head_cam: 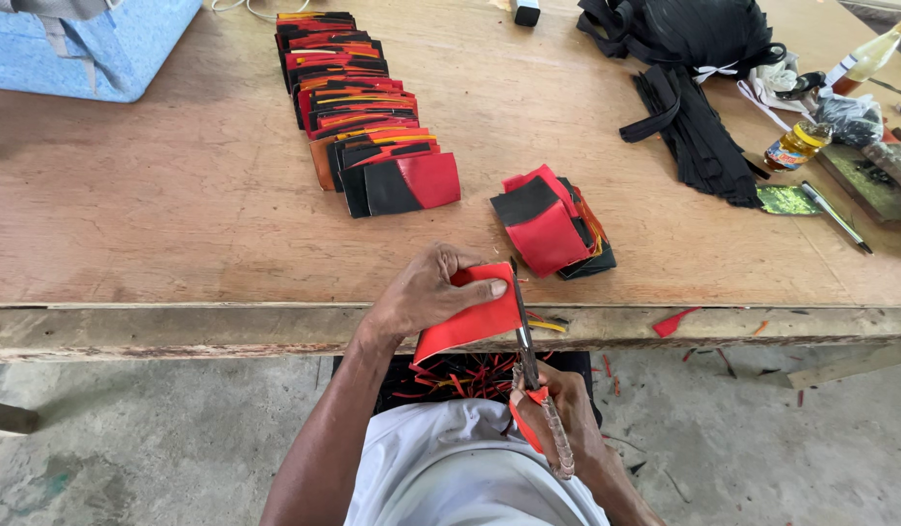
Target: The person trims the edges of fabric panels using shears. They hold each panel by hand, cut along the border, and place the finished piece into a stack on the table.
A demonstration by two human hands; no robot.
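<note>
Scissors (524,336) stand almost upright in the view, their long axis running from the person toward the workbench (177,205), blades pointing away at the bench's near edge. There is one pair, and the right hand (557,414) is closed around its handles below the near edge. One red piece (470,319) of sheet material lies across that edge — the left hand (426,292) pinches it, thumb on top and fingers curled beneath, so the piece slants down to the left with its right edge against the blades.

Two groups of cut pieces sit on the bench. One small stack (551,222) of red and black pieces lies just beyond the scissors, near the near edge; the number of pieces in it cannot be told. One long overlapped row (358,107) of red, black and orange pieces runs from the far edge toward the middle — too many layers to count.

Toward the far right corner lie one heap of black straps (699,58), two bottles (799,143), and one pen (835,216). One blue bag (99,44) rests at the far left corner. Red trimmings (460,375) lie scattered in the person's lap below the near edge, and one red scrap (672,321) lies on the bench's front edge.
</note>
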